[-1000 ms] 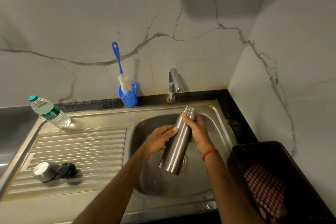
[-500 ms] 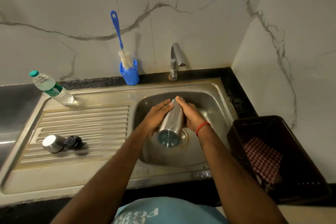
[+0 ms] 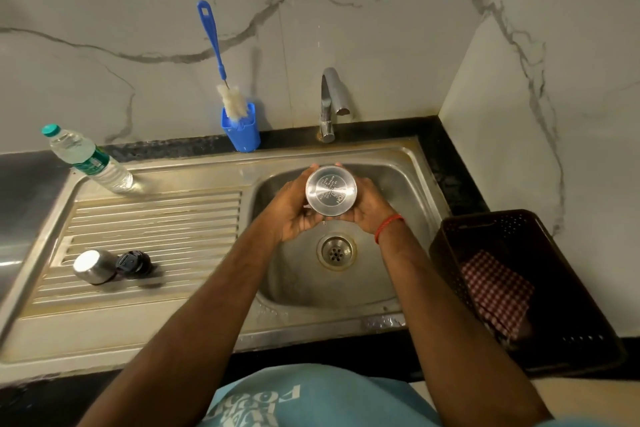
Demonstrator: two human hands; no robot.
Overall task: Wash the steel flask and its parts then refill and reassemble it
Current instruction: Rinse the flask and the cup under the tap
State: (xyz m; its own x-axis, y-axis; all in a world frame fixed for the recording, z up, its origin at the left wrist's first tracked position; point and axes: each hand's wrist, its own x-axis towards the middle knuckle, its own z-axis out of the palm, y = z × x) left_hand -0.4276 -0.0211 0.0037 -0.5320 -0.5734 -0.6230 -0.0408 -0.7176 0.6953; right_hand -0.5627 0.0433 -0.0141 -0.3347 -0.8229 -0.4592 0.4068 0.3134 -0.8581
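The steel flask [image 3: 330, 190] is turned mouth down over the sink basin [image 3: 398, 180], so only its round stamped base faces me. My left hand [image 3: 292, 210] grips its left side and my right hand [image 3: 369, 206], with a red thread at the wrist, grips its right side. The flask's body and mouth are hidden behind the base. On the ribbed drainboard [image 3: 156, 229] at the left lie the steel cup lid [image 3: 93, 266] and the black stopper [image 3: 133, 263], side by side.
A tap [image 3: 330, 104] stands behind the basin, with the drain [image 3: 336, 251] below my hands. A blue bottle brush [image 3: 221, 69] sits in a blue holder [image 3: 242, 130]. A plastic water bottle [image 3: 86, 158] lies at the back left. A dark basket [image 3: 512, 288] holds a checked cloth [image 3: 495, 291].
The flask has tipped from leaning sideways to fully upside down, its base now facing me. Both hands stayed on its sides. My view has dropped lower over the sink.
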